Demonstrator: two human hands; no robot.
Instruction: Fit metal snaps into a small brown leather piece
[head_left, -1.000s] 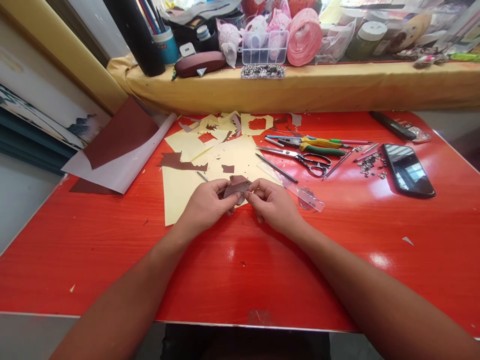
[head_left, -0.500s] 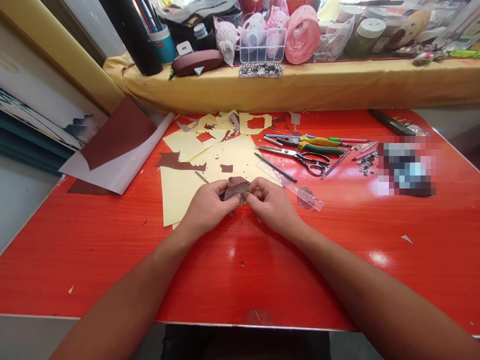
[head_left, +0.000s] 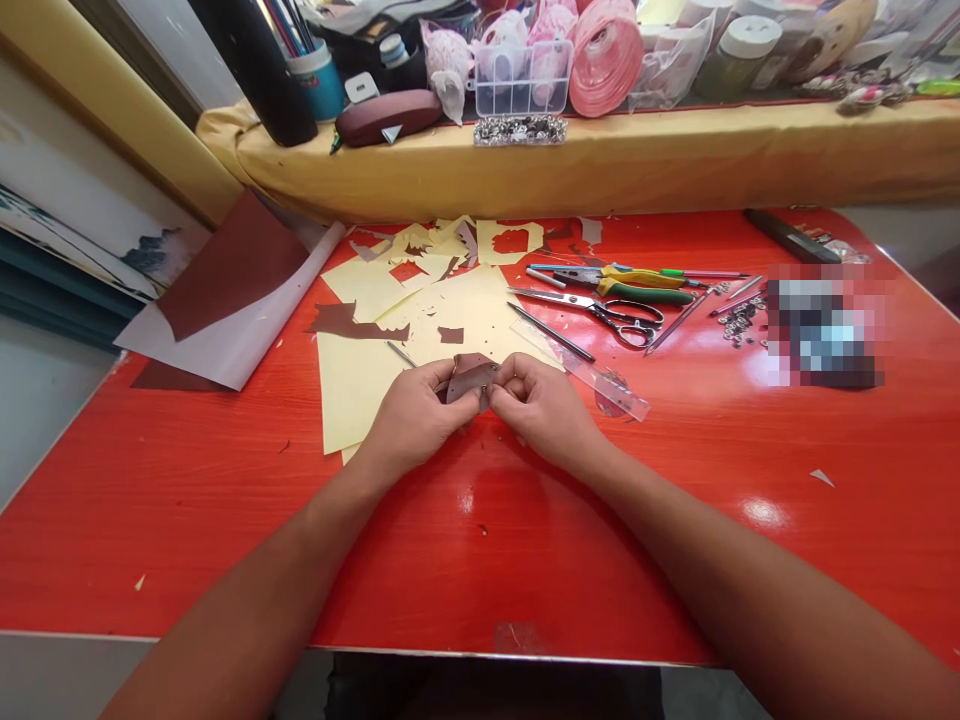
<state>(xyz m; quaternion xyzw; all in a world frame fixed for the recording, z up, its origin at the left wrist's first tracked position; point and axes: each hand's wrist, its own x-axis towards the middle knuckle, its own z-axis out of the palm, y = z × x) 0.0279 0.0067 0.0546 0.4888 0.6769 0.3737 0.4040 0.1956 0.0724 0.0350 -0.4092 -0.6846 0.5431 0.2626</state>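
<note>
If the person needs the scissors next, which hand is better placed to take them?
Probably the right hand. The scissors lie on its side, beyond the clear ruler. The left hand would need to cross over the brown piece.

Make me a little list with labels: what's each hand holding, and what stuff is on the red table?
left hand: pinches the left side of the small brown piece
right hand: pinches its right side
under the hands: yellow paper sheets with cut-out holes
right of the hands: clear ruler, scissors, pliers, little metal rings
left side: brown sheet on white backing
table: shiny red
shelf behind: pink ribbon roll, clear box
</note>
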